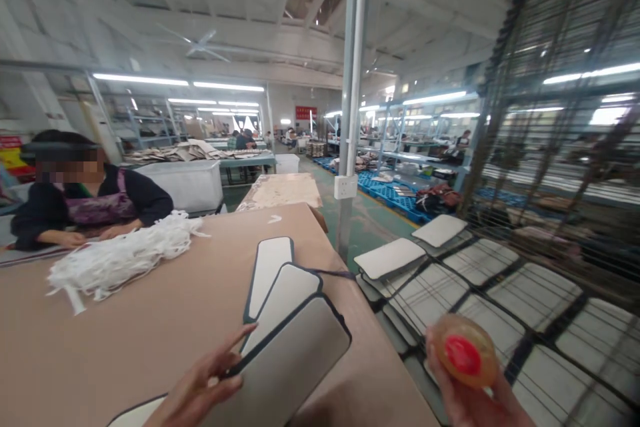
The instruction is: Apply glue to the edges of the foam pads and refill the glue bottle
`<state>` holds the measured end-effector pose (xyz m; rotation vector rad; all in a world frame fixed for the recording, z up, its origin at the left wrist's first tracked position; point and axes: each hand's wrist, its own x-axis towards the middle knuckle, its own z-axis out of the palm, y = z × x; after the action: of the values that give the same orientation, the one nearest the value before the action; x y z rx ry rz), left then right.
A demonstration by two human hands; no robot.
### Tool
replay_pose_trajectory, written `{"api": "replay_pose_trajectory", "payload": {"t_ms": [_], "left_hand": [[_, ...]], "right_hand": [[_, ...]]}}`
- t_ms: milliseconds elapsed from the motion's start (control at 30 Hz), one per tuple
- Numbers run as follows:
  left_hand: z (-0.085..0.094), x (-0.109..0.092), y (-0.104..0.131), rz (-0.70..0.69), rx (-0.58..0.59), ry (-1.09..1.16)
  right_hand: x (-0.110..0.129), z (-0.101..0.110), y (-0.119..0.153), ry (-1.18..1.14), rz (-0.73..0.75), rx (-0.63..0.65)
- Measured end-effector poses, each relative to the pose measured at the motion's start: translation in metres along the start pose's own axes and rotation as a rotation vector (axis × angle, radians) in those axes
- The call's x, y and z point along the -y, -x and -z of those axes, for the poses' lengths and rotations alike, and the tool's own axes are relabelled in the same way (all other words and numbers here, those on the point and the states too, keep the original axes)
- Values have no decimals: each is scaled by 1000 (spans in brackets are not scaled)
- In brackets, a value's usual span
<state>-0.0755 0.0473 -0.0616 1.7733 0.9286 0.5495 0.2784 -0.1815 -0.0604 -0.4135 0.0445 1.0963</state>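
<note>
From the head camera, the left hand [200, 390] is resting on the nearest grey panel [287, 363], a flat piece with dark edge binding; its fingers [240, 337] are lying open and stretched along the panel's left edge, pressing rather than gripping. The right hand [473, 397] is curling its fingers closed around a small translucent amber tub [464, 351] with a red centre, holding it out beyond the table's right edge, above the wire rack [525, 307].

The panel in hand is lying at the near right of the table, overlapping a second panel [287, 293], with a third panel [269, 270] just behind; a loose dark binding tail [335, 273] is trailing from the second one. To handle this panel well, I judge the left fingers should be keeping it flat and square against the table so the binding is not lifting, while the tub is being held level, since what it contains cannot be told from here and could spill.

The surface is a broad brown table [150, 320], matte and smooth. A heap of white strips [120, 257] is lying at its far left, well apart from the panels, and a co-worker [85, 203] is sitting behind it with both hands near the heap. On the rack to the right, more grey panels [390, 257] are lying spread out. The room is a long factory hall with strip lights, a ceiling fan, a grey post [353, 113] carrying a socket box, blue pallets [395, 197] and further benches where other people are working
</note>
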Motion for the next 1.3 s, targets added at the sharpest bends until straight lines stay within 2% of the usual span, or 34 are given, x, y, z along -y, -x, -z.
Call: {"api": "replay_pose_trajectory", "payload": {"t_ms": [100,200,267,333,400,500,600,700,800,967,1167,1300], "left_hand": [[-3,-15,3,-43,204,-71],[-28,-13,-11,-118,452,-166],[-49,-8,-23,-123,531,-334],[-69,-4,-32,-118,467,-587],[-84,0,-36,-119,337,-831],[-103,10,-32,-174,215,-990],[-119,27,-25,-398,132,-954],[-130,49,-23,-685,-57,-895],[-134,64,-28,-903,-198,-829],[-135,68,-27,-1036,-283,-813],[-139,61,-15,-984,-265,-798],[-140,57,-10,-986,-276,-787]], "right_hand": [[-2,-19,7,-109,107,-93],[-6,-35,13,-155,206,-125],[-7,-40,17,-161,231,-123],[-6,-40,22,-167,236,-130],[-4,-38,26,-166,236,-168],[0,-34,30,-159,264,-212],[3,-31,31,-148,295,-240],[6,-28,31,-137,301,-256],[8,-28,28,-107,304,-258],[9,-28,25,-75,307,-292],[9,-27,24,-43,320,-277],[9,-29,23,-40,319,-315]]}}
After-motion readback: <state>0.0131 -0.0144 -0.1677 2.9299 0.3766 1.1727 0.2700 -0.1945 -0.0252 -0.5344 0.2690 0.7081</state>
